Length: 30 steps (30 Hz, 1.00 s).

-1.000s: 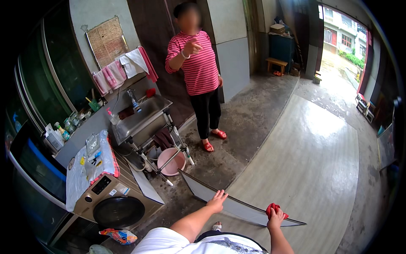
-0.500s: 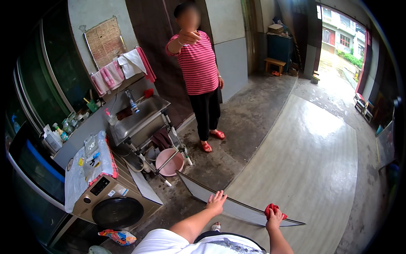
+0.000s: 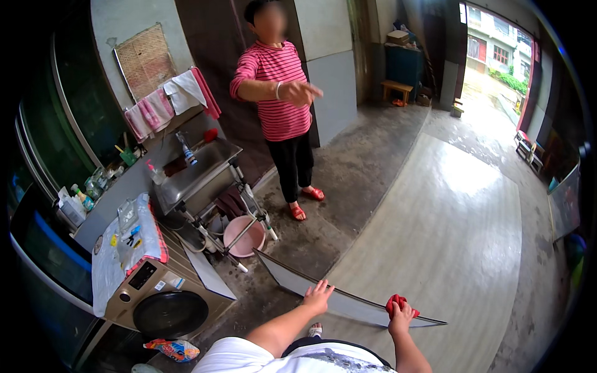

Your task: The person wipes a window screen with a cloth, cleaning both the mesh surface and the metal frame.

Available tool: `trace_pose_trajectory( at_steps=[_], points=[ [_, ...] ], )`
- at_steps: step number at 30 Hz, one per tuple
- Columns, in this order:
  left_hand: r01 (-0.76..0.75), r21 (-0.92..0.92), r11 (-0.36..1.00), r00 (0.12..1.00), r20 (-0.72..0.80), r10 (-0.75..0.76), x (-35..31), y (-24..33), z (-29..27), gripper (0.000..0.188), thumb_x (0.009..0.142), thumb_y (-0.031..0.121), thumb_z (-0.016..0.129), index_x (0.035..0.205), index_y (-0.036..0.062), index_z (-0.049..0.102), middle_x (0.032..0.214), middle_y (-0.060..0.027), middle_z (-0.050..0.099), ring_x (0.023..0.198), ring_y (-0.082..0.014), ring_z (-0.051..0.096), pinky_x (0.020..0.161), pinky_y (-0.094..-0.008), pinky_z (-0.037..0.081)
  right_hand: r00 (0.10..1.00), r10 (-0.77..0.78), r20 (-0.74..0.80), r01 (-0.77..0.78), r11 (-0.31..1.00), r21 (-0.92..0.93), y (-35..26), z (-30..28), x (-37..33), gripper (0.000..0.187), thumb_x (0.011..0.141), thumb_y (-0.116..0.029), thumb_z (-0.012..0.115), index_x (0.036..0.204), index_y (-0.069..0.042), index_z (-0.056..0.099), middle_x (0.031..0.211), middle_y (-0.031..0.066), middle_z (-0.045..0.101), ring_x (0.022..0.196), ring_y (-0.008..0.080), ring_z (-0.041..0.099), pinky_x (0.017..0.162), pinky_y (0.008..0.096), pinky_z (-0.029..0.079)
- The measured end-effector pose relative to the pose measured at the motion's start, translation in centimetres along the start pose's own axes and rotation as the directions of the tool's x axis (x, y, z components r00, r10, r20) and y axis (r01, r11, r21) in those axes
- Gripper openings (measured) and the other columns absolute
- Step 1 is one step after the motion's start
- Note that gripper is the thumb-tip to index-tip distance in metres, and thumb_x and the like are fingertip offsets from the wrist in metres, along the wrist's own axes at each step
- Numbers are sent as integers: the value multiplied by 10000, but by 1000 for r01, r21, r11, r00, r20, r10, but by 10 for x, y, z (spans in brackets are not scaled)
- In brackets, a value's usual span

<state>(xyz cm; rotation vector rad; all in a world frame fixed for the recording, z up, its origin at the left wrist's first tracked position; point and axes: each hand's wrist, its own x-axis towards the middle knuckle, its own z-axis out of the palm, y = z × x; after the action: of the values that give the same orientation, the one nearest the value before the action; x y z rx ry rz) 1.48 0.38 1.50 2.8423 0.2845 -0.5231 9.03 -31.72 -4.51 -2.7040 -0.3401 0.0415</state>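
A long thin framed panel point(image 3: 351, 308), grey on its visible face, stands on edge and tilted in front of me. My left hand point(image 3: 318, 298) lies on its upper edge with the fingers stretched out and slightly apart. Near the panel's right end, my right hand point(image 3: 401, 316) is closed on a crumpled red cloth point(image 3: 394, 304). That cloth is pressed against the panel's upper edge. Part of the right fingers is hidden by the cloth.
A person in a pink striped top point(image 3: 278, 93) stands ahead with one arm stretched out. To the left are a metal sink point(image 3: 214, 155), a pink basin point(image 3: 244, 236) and a washing machine point(image 3: 171, 314). A large pale sheet point(image 3: 435, 236) covers the floor at right.
The person ahead has lowered the raised hand and extended it rightward. My hands keep nearly the same places on the panel, and the view has shifted slightly.
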Motion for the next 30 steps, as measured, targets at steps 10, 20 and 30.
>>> trace_pose_trajectory(
  at_steps=[10, 20, 30],
  points=[
    [10, -77, 997, 999, 39, -7, 13, -6, -2, 763, 768, 59, 557, 1465, 238, 304, 1573, -75, 134, 1450, -240, 140, 1119, -489, 245, 999, -10, 53, 10, 1000, 12, -7, -10, 15, 540, 705, 21, 621, 1199, -193, 583, 1316, 160, 458, 1258, 348, 401, 1063, 545, 242],
    [-45, -52, 998, 999, -7, 45, 23, -10, -2, 763, 759, 58, 567, 1463, 191, 305, 1563, -120, 162, 1443, -282, 163, 1123, -503, 230, 959, -264, -106, 283, 930, 235, -137, -30, 50, 489, 663, 46, 616, 1099, -171, 657, 1248, 143, 539, 1096, 371, 531, 918, 455, 453],
    [-48, 39, 998, 999, -1, 48, 41, -4, -6, 784, 762, 76, 585, 1474, 174, 272, 1575, -95, 117, 1453, -257, 125, 1142, -535, 124, 953, -303, -28, 300, 950, -86, -182, 41, 54, 457, 797, -152, 547, 1248, -225, 560, 1308, 84, 488, 1107, 270, 490, 905, 411, 380]
  ],
)
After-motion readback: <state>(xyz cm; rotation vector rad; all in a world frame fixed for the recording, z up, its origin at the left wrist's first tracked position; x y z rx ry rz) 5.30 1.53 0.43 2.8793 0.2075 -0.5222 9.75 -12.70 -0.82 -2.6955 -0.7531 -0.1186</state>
